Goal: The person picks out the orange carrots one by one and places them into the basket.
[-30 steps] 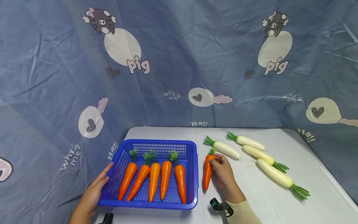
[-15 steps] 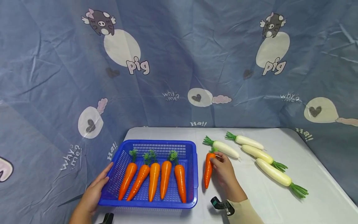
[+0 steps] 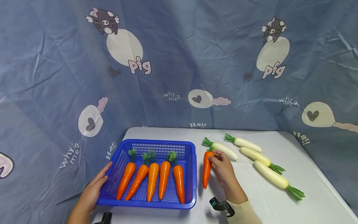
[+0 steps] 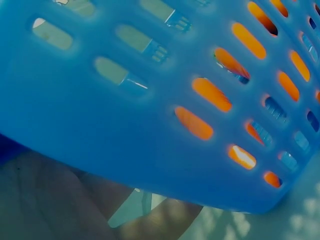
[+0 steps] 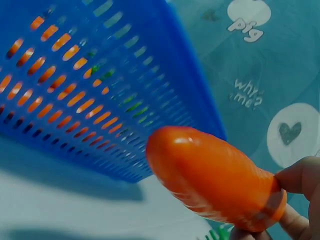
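Observation:
A blue perforated plastic basket (image 3: 159, 204) stands at left centre with several leafy-topped carrots (image 3: 152, 182) lying in it. Against the basket's left side rests my left hand (image 3: 92, 191), fingers extended along the outside of the rim; in the left wrist view, part of this hand is hidden by the basket wall. My right hand (image 3: 223, 169) pinches another carrot (image 3: 207, 171) near its leafy end, just right of the basket. That carrot points tip towards me; in the right wrist view, its orange body (image 5: 215, 175) appears large beside the basket wall.
Several white radishes with green stems lie to the right: a near-left radish (image 3: 225, 151), a back radish (image 3: 247, 144) and a front radish (image 3: 271, 174) among them. Patterned blue cloth (image 3: 179, 77) hangs behind the white table (image 3: 246, 205).
The head view has shifted slightly. My right hand keeps its pinch on the carrot, whose tip has risen a little. The left hand stays at the basket's side.

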`<state>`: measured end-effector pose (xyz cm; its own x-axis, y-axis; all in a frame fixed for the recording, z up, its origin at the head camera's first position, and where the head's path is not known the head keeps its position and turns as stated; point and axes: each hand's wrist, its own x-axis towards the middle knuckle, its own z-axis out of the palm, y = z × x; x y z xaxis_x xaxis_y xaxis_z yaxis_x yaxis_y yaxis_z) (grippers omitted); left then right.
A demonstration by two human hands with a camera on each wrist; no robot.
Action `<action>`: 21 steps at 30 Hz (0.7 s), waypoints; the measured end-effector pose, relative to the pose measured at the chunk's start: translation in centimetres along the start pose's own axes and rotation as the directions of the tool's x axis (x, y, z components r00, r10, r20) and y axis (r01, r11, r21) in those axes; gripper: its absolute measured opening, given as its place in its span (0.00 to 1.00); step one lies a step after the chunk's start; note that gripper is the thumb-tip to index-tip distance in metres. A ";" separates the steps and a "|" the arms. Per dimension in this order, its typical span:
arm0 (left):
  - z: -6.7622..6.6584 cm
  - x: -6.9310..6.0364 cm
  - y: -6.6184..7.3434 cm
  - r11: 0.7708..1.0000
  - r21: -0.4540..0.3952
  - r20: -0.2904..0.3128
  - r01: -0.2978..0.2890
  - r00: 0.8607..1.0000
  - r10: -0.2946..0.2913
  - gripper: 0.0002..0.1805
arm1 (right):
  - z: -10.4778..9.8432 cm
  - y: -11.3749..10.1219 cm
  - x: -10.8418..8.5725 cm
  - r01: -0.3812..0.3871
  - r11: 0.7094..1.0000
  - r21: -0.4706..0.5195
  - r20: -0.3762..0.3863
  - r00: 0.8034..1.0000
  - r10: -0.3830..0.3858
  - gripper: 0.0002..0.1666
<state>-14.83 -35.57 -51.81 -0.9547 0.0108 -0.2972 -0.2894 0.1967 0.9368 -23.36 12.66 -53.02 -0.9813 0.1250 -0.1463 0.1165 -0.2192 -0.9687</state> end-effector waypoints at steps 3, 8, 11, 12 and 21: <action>0.0 -0.1 0.0 1.000 -0.005 -0.002 -0.010 1.000 0.010 0.31 | 0.2 -0.5 -0.2 -0.003 1.000 -0.008 -0.005 1.000 0.003 0.22; 0.0 -0.2 0.0 1.000 0.014 -0.003 -0.020 1.000 0.020 0.31 | 0.5 -1.2 -0.6 -0.013 1.000 -0.002 -0.001 1.000 0.013 0.21; 0.0 -0.4 -0.1 0.999 0.015 0.002 -0.043 0.999 0.043 0.31 | 0.7 -1.6 -0.8 -0.010 1.000 0.007 0.016 1.000 0.010 0.22; 0.0 -0.4 -0.2 0.999 0.015 0.004 -0.048 0.999 0.048 0.31 | 0.8 -1.7 -0.9 -0.009 1.000 0.009 0.021 1.000 0.009 0.22; -0.1 -0.5 -0.2 0.998 0.008 0.007 -0.059 0.998 0.059 0.31 | 1.1 -2.6 -1.5 -0.014 1.000 -0.006 0.028 1.000 0.015 0.23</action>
<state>-14.35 -35.71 -51.86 -0.9695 0.0296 -0.2432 -0.2324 0.2034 0.9511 -22.41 11.93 -50.10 -0.9834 0.0950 -0.1548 0.1316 -0.2147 -0.9678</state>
